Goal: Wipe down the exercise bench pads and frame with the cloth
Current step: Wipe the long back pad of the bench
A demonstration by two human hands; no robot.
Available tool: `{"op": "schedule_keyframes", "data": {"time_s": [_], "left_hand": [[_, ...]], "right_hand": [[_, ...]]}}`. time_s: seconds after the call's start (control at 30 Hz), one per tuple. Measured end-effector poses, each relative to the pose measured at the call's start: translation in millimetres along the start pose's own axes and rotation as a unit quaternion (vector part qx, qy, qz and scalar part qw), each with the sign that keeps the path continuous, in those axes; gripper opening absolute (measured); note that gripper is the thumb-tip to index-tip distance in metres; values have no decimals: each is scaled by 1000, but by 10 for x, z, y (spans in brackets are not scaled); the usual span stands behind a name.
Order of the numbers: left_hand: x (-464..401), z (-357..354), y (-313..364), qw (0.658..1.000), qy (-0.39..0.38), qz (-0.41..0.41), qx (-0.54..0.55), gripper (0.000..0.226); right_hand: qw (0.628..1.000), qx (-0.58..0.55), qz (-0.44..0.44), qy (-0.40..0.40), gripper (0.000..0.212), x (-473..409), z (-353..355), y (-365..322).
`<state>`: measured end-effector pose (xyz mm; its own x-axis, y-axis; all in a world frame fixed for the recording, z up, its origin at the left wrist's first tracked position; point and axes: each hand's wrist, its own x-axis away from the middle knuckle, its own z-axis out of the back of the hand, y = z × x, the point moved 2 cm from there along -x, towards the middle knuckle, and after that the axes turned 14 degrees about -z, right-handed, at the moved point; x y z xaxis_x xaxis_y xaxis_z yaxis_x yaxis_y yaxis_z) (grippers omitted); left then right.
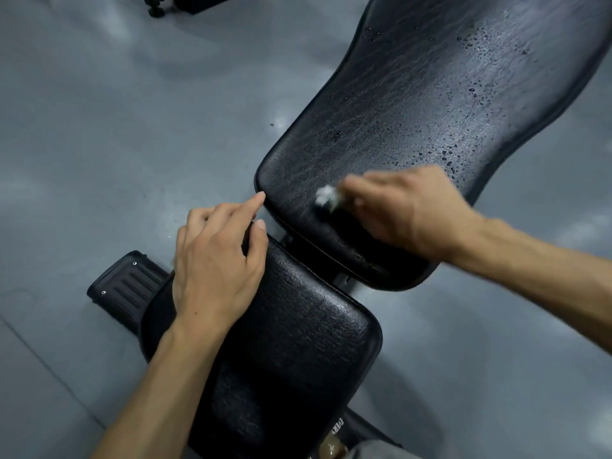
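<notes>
Head view: the right hand (407, 210), centre right, grips a crumpled white cloth (326, 197) against the near end of the back pad (430, 104). That pad's long axis runs toward the upper right, its droplets lying beyond the cloth. The left hand (215, 270) rests flat, fingers relaxed, on the seat pad (298, 342) lower centre.

Grey floor (99, 127) carries the bench (black) — droplets (463, 94) on its back pad (414, 94).
</notes>
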<state>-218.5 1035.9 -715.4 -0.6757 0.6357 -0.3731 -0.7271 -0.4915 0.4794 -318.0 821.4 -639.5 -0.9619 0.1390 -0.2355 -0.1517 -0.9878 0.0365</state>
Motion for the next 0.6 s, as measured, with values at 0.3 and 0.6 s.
{"op": "schedule_keyframes", "data": {"time_s": [0.3,0.6], "left_hand": [[33,4,10,999,-23,-29,-27,55],[46,28,-31,999,2,-37,8,39]], "right_hand": [[999,-5,38,-28,20,444,-43,-272],[998,17,-52,24,27,582,-26,-294]]}}
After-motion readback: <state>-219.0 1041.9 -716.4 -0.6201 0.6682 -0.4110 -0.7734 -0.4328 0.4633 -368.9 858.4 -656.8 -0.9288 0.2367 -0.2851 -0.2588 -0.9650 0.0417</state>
